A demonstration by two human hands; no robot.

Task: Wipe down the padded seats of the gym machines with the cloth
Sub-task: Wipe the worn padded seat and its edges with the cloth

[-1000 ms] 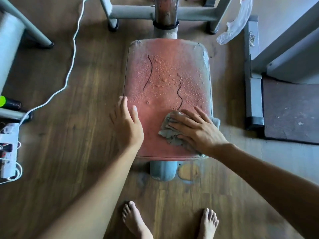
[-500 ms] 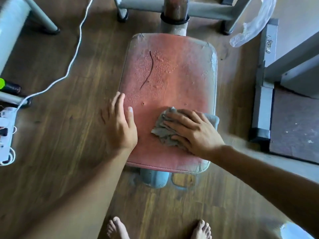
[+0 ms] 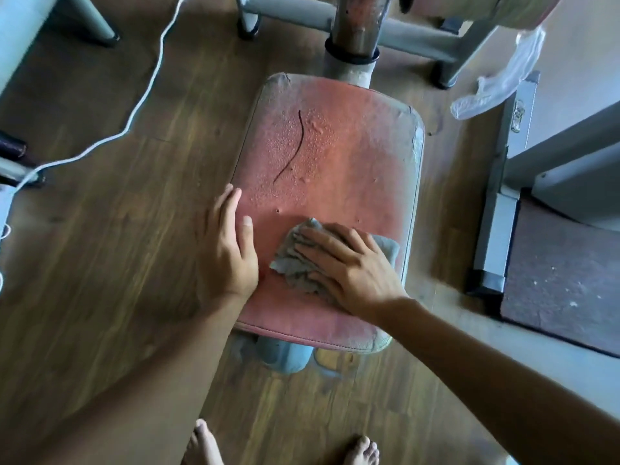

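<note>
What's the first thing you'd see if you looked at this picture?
The big red seat in the middle, speckled with water drops on its far left part and marked by a dark crack. On its near end the right hand presses a grey cloth flat, while the left hand rests on the seat's left edge. A white cable snakes over the wooden floor at the left.

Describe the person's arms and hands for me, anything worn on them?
Both are bare. The left hand and right hand wear no gloves, and no ring, watch or bracelet shows. The left forearm and right forearm are uncovered as far as the frame reaches, with no sleeve in view.
</note>
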